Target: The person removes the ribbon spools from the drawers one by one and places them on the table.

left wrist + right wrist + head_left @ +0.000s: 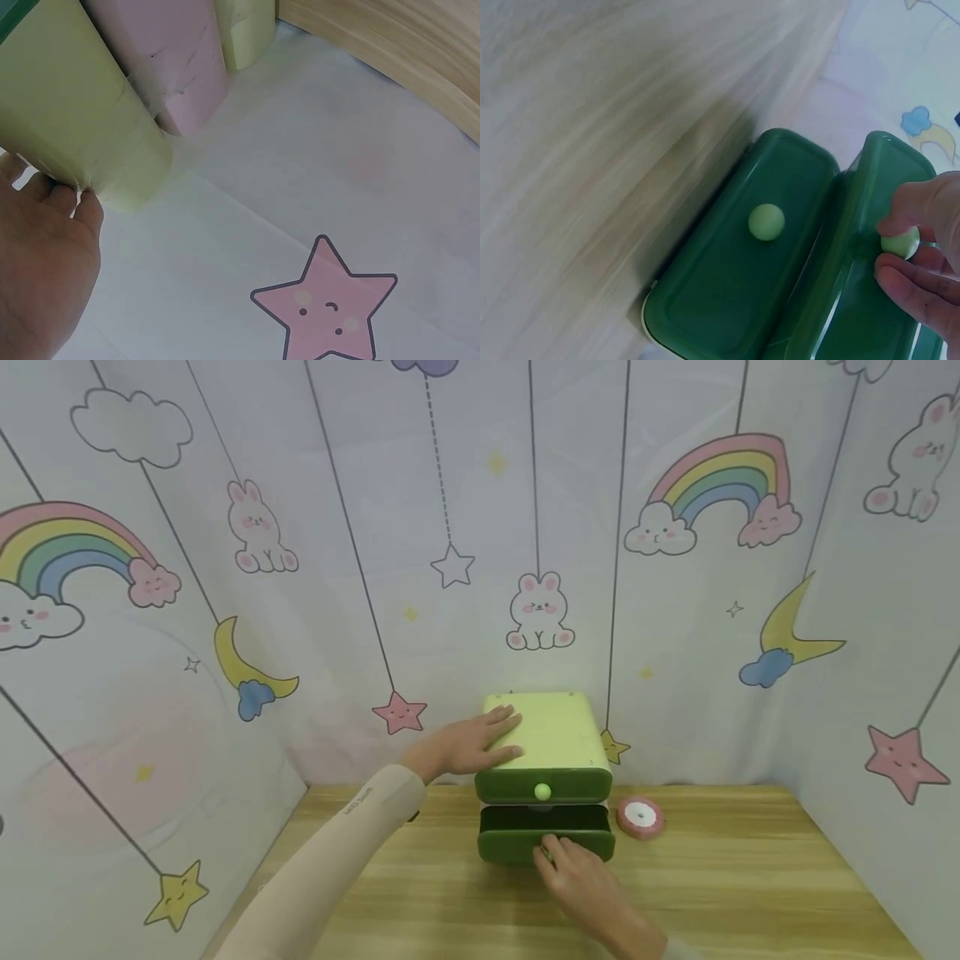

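Note:
A small drawer cabinet (551,727) with a light yellow-green top and dark green drawer fronts stands against the back wall. My left hand (474,743) rests on the left part of its top, fingers spread; the left wrist view shows this hand (52,255) at the cabinet's yellow side (82,112). My right hand (577,881) pinches the round knob (901,243) of a drawer (491,845) below the top one. This drawer is pulled partly out, its dark inside showing. The top drawer (502,787) is closed, as is the bottom drawer (727,285), seen in the right wrist view.
A pink roll of ribbon (651,818) with a white centre lies on the wooden table (720,877), just right of the cabinet. Behind and at both sides hangs a pale wall covering (337,610) printed with rabbits, stars, moons and rainbows.

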`<state>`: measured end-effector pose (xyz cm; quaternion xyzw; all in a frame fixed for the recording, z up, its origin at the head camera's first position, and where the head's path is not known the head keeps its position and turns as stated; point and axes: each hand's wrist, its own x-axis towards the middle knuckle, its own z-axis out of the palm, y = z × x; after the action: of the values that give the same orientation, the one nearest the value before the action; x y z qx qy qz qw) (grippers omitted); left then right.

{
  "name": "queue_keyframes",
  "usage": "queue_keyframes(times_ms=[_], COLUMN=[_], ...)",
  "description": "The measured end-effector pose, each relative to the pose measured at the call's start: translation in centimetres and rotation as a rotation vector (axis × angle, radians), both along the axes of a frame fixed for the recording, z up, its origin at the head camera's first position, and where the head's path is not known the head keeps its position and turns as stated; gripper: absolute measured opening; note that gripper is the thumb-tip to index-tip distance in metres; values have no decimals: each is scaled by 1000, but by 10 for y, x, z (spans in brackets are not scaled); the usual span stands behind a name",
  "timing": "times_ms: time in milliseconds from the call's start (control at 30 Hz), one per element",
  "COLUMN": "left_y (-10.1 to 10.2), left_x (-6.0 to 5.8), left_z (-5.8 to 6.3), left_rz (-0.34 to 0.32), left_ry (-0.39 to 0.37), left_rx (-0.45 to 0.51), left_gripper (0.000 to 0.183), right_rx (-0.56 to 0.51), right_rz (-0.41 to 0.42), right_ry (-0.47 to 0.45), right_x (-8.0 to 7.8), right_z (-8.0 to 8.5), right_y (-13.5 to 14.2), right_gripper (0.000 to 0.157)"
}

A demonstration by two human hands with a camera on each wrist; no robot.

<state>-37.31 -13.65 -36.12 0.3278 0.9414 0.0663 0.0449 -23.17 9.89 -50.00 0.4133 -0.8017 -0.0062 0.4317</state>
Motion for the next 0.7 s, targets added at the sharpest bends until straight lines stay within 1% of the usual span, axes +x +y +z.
queue_keyframes(times_ms=[67, 167, 200, 233, 367, 400, 500, 600, 700], left_y=[0, 1, 1, 1, 0, 0, 0, 1, 1], left_x=[0, 0, 0, 0, 1, 1, 2, 2, 2], left_z=[0, 0, 0, -1, -2, -2, -1, 1, 2], left_rz=[5, 10, 9, 9, 5, 1, -7, -10, 0], left_ry=[-1, 0, 1, 0, -2, 0, -2, -4, -7], left_rx=[0, -1, 0, 0, -3, -3, -2, 5, 4], left_gripper=[85, 85, 84, 84, 84, 84, 84, 83, 84], right_rx=[5, 14, 17, 18, 19, 17, 1, -13, -19], right_rz=[1, -1, -4, -4, 7, 10, 27, 40, 53], right_ry=[-2, -4, -3, -5, 0, 3, 10, 21, 22], right_x=[3, 8, 10, 12, 20, 21, 26, 29, 33], right_z=[0, 1, 1, 1, 2, 3, 3, 4, 4], right_y=[0, 1, 1, 1, 1, 1, 1, 1, 1], right_gripper=[26, 24, 25, 30, 62, 64, 55, 53, 63])
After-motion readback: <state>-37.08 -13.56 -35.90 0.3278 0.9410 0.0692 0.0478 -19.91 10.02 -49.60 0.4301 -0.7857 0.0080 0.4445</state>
